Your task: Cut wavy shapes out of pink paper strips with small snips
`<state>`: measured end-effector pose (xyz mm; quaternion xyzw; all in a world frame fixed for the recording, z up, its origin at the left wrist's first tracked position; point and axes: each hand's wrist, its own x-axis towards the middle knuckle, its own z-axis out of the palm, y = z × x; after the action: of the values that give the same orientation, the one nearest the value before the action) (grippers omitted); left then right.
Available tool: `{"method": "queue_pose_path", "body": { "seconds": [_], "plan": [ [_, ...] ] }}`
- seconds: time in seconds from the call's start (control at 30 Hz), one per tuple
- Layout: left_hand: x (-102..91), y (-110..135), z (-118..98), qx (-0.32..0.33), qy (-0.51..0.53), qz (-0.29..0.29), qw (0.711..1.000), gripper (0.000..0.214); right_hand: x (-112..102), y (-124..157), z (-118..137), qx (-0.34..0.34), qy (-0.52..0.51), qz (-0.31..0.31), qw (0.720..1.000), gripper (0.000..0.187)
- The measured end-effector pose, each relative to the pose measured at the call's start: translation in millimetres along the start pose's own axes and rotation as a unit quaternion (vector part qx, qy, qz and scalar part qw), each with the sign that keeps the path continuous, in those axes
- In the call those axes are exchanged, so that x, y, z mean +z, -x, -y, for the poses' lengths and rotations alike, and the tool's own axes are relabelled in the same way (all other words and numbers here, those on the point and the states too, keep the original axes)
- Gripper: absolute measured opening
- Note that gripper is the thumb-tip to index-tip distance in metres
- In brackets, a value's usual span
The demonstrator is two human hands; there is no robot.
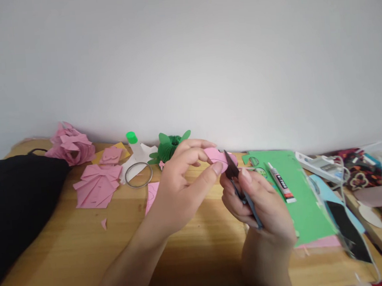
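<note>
Between the thumb and fingers of my left hand (184,189) is a small piece of pink paper (216,157) with a dark curved line drawn on it. My right hand (261,194) grips a pair of scissors (235,174) with dark blades and grey-blue handles. The blades point up and lie against the paper's right part. How far the paper is cut I cannot tell. Behind my left hand sits a green folded-paper piece (168,149) with leaf shapes. Partly hidden by that hand, a pink paper with drawn curves (151,194) lies on the table.
Pink folded papers (98,185), a roll of clear tape (139,175) and a green-capped glue bottle (133,141) lie left. A glue tube (282,183) rests on green sheets (310,213) at right. A black item (24,209) covers the left edge; a power strip (318,166) lies far right.
</note>
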<state>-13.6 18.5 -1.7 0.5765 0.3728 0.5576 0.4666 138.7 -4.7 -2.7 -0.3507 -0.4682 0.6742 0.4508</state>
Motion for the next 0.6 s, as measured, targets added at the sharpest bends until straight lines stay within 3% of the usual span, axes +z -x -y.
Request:
{"method": "queue_pose_path", "body": {
  "seconds": [0.6],
  "plan": [
    [-1.5,-0.6,-2.0,-0.007,0.017,0.013,1.0,0.012,0.5,-0.4,3.0,-0.026,0.033,0.014,0.999,0.05]
  ]
}}
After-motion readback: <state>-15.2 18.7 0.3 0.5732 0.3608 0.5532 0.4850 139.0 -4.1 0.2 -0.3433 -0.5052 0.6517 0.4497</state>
